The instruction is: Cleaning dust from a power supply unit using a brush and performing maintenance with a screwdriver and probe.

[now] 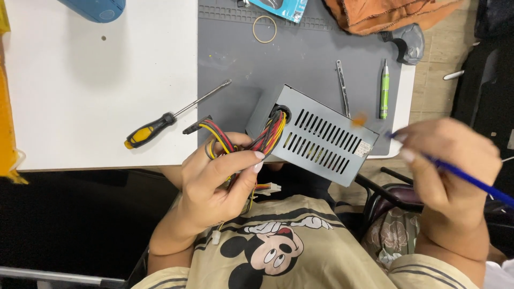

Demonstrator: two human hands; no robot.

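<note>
Grey slotted metal power supply box [321, 134]: at tabletop [96, 96] edge, on grey mat [300, 53]. Left hand [214, 182]: grip closed around red-yellow-black wire bundle [267, 134]. Right hand [450, 160]: grip pinching blue thin-handled tool [471, 179]. Yellow-black screwdriver [166, 120]: lying nearby.

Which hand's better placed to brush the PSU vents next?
Right. The right hand holds the blue brush with its tip beside the PSU. The left hand is occupied gripping the cable bundle.
</note>
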